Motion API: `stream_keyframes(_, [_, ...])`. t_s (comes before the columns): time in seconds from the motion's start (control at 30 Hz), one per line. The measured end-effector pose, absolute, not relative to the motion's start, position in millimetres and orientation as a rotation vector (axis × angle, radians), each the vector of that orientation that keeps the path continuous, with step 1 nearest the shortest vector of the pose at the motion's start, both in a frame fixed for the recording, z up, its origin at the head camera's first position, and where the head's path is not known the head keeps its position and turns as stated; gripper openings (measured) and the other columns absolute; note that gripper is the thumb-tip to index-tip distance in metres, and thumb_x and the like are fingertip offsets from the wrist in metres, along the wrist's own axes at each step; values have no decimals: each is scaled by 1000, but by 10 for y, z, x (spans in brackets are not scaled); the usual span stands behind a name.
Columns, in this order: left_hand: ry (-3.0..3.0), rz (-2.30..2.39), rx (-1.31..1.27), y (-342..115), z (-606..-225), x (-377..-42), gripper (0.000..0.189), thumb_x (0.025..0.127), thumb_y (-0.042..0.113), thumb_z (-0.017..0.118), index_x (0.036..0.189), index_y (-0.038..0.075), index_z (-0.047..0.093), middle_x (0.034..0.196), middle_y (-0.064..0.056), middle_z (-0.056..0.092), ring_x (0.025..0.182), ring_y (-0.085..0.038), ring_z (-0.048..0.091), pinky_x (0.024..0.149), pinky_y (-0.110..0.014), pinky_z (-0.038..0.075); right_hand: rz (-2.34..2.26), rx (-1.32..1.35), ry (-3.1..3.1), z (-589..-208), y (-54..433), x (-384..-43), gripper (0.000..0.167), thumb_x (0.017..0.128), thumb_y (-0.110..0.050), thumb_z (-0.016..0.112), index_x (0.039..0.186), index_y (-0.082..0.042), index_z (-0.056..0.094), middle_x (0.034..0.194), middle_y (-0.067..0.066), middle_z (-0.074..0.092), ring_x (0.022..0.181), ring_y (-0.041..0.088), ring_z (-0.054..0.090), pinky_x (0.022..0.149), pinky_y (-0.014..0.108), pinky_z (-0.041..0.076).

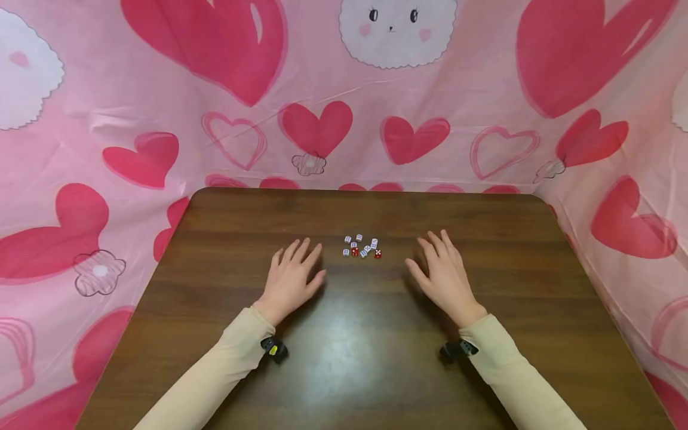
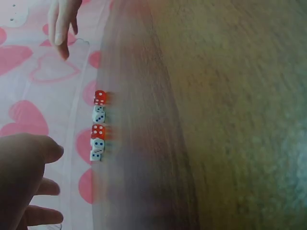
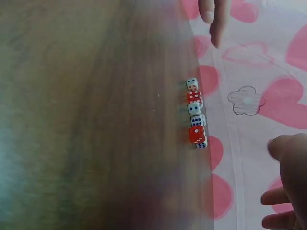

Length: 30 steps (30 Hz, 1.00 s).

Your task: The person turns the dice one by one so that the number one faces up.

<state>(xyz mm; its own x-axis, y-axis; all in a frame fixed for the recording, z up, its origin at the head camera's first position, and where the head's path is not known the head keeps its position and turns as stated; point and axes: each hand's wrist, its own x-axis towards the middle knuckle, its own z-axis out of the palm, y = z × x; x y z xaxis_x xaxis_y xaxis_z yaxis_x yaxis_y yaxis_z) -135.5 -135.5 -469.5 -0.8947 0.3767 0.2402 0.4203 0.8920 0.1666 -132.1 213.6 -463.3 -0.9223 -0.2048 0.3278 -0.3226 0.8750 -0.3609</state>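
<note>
A loose cluster of small dice lies on the brown wooden table (image 1: 344, 310), between the two hands. Several are white dice (image 1: 374, 243) with dark pips. Two are red: one red die (image 1: 355, 252) sits among the white ones, and another red die (image 1: 378, 254) is at the cluster's right edge. To the left of the dice, my left hand (image 1: 292, 275) is spread palm down with relaxed fingers, holding nothing. My right hand (image 1: 443, 279) mirrors it on the right, fingers apart and nothing in its grasp. In the right wrist view a red die (image 3: 197, 134) shows one pip upward.
Pink cloth (image 1: 365, 89) printed with hearts hangs behind the table and along both sides. Each wrist carries a small black camera, the left camera (image 1: 275, 349) and the right camera (image 1: 457, 350). Light reflects off the tabletop between the forearms.
</note>
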Motion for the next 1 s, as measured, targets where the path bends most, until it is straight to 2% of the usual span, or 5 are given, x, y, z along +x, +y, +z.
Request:
stream_keyframes(0.2, [-2836, -388, -600, -1354, -4668, -1341, 35, 102, 34, 66, 125, 8, 73, 120, -14, 73, 112, -35, 63, 90, -55, 49, 618, 461, -2840, -4548, 2046, -1461, 44, 101, -31, 66, 129, 3, 65, 132, 25, 61, 131, 45, 50, 108, 62, 41])
stream_keyframes(0.3, [-2804, -393, -609, -1346, -4671, -1339, 25, 102, 31, 66, 107, 8, 74, 97, -10, 73, 91, -32, 66, 75, -49, 52, 702, 501, -2919, -4509, 1994, -1555, 33, 101, -27, 68, 122, -2, 69, 116, 17, 68, 112, 36, 60, 98, 54, 50])
stream_keyframes(0.43, [-2759, -388, -628, -1333, -4674, -1344, 20, 101, 29, 68, 95, 10, 70, 81, -6, 68, 74, -29, 64, 64, -45, 51, 799, 595, -2982, -4512, 1938, -1703, 23, 100, -22, 70, 117, -6, 71, 107, 10, 71, 100, 27, 63, 91, 49, 54])
stream_keyframes(0.73, [-2745, -397, -651, -1344, -4672, -1355, 19, 98, 26, 72, 88, 9, 68, 70, -3, 62, 61, -26, 58, 52, -40, 48, 1097, 569, -2998, -4693, 1779, -1986, 19, 100, -20, 70, 113, -6, 72, 93, 5, 67, 85, 20, 59, 80, 37, 51])
stream_keyframes(1.0, [-2745, -393, -649, -1346, -4677, -1346, 18, 98, 26, 71, 91, 9, 71, 75, -4, 65, 65, -25, 60, 52, -40, 50, 1116, 659, -2962, -4897, 1738, -2089, 18, 100, -21, 71, 108, -6, 72, 89, 4, 64, 83, 18, 58, 77, 35, 48])
